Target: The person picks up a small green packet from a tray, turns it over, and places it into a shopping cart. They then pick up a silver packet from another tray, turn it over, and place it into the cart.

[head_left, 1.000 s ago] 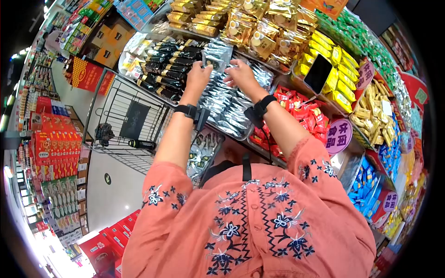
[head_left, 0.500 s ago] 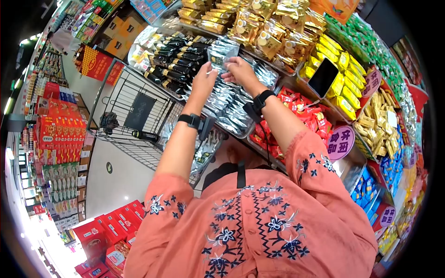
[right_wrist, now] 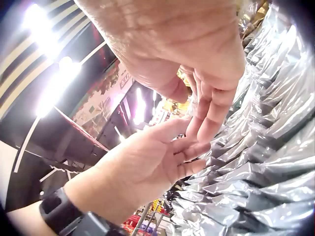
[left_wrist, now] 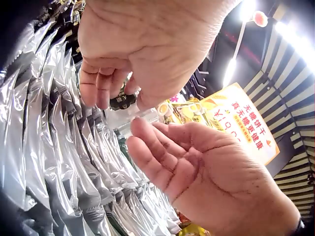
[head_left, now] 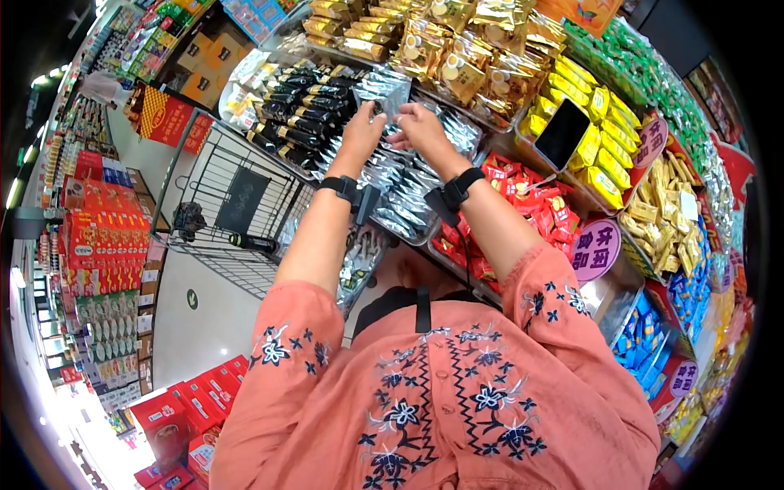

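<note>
My left hand [head_left: 361, 139] is over the boundary between the black packets [head_left: 318, 106] and the silver packets [head_left: 400, 196]. Its fingers bend loosely in the left wrist view, and a dark label [left_wrist: 122, 101] shows in the gap by the thumb. Facing it, my right hand [head_left: 423, 132] hovers above the silver packets with relaxed fingers. Fingertips of both hands come close together in the right wrist view, with no packet visible between them. Just beyond the hands lies a silver packet [head_left: 385, 88] on top of the pile.
Gold packets [head_left: 461, 65] fill the bin behind. A phone [head_left: 562, 135] leans over yellow packets [head_left: 608, 151] on the right, near red packets [head_left: 523, 204]. A shopping cart [head_left: 220, 196] stands at left. A round purple sign [head_left: 596, 249] fronts the display.
Both hands stay over the silver packets with small finger movements. They have drawn a little closer together than a second ago, and the head view has shifted slightly.
</note>
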A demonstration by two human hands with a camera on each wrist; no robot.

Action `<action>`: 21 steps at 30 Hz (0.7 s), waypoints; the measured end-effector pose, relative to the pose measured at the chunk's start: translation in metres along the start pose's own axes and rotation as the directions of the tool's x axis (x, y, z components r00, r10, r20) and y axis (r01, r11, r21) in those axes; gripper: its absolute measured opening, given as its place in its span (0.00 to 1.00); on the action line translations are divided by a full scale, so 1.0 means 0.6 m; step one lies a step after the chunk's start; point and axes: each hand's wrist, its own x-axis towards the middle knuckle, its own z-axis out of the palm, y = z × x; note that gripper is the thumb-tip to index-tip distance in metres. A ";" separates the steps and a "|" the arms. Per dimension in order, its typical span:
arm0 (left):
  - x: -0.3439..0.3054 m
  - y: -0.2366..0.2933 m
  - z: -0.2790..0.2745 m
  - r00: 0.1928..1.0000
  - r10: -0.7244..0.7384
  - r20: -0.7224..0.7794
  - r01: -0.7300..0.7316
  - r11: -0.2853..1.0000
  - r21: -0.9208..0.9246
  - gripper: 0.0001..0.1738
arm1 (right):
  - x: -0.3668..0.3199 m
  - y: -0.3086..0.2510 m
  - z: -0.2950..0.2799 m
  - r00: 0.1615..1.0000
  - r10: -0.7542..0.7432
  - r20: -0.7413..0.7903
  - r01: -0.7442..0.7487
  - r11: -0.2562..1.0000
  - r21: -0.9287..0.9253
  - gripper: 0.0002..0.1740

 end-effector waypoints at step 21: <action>-0.391 -0.262 -0.187 0.806 -0.521 -0.281 0.489 0.854 -0.179 0.28 | -0.290 0.212 0.193 0.854 -0.056 0.517 0.336 0.819 -0.466 0.10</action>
